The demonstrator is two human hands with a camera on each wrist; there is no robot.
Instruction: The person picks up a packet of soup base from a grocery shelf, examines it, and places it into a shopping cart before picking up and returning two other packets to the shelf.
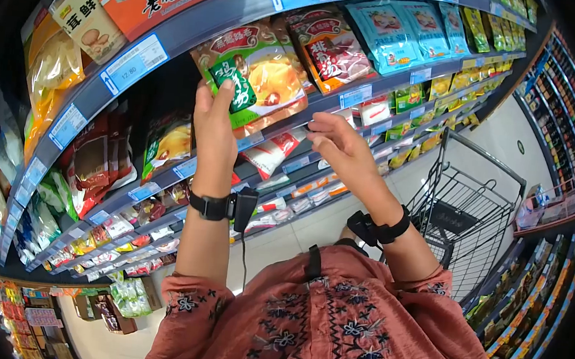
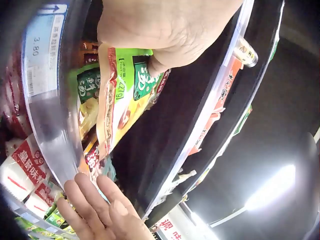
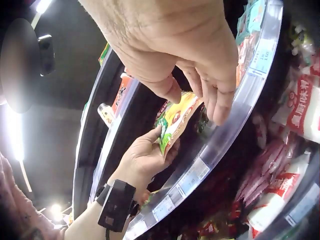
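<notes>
A green and yellow soup seasoning packet (image 1: 269,75) is tilted at the front of a shelf in the head view. My left hand (image 1: 216,122) pinches its left edge, thumb across the printed front and fingers behind. In the left wrist view the packet (image 2: 122,100) shows its side edge, with a similar packet (image 2: 89,95) behind it on the shelf. My right hand (image 1: 346,150) is held to the right of the packet, apart from it, with fingers loosely bent and nothing in them. In the right wrist view that right hand (image 3: 175,50) hangs near the shelf edge.
A red packet (image 1: 326,46) and several light-blue packets (image 1: 389,28) stand to the right on the same shelf. Price-label strips (image 1: 356,96) run along the shelf edges. Lower shelves hold white and red bags (image 1: 269,154). A wire shopping cart (image 1: 461,222) stands at the right.
</notes>
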